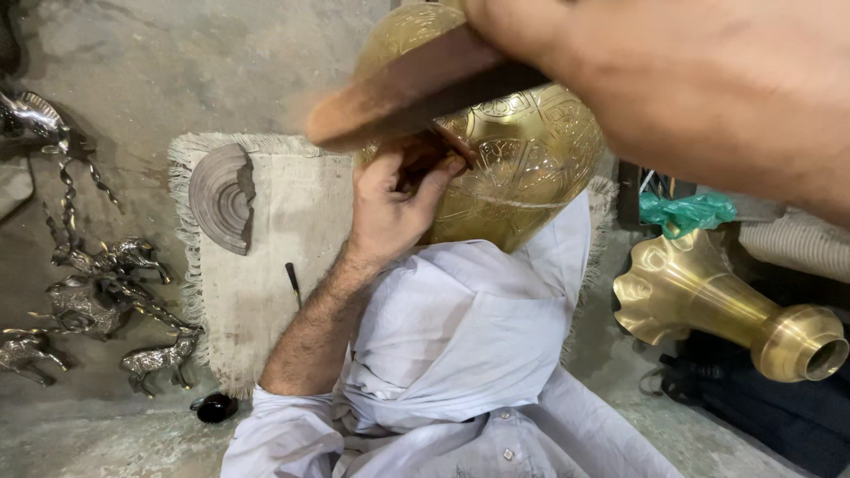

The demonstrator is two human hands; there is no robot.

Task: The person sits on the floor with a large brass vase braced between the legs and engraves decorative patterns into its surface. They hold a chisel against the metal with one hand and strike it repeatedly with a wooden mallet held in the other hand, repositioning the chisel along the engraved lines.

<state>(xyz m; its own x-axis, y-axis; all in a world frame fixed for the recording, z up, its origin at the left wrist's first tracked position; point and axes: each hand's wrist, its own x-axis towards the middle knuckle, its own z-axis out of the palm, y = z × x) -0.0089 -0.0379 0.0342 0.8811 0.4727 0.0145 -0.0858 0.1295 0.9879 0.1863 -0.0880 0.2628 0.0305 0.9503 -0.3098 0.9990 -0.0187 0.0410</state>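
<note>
A large engraved brass vase (522, 168) rests on my lap, over pale grey clothing (460, 354). My left hand (394, 208) presses against its left side and pinches a small metal tool whose tip touches the brass. My right hand (549, 35) comes in from the top right, close to the camera, gripping a blurred wooden mallet (398, 88) that hovers over the left hand and the vase's upper surface.
A fringed pale mat (266, 265) lies on the concrete floor with a broken grey disc (221, 199) and a thin dark tool (293, 281). Silver animal figurines (106, 283) stand at the left. A brass flared vase (717, 305) lies at right, near green plastic (686, 212).
</note>
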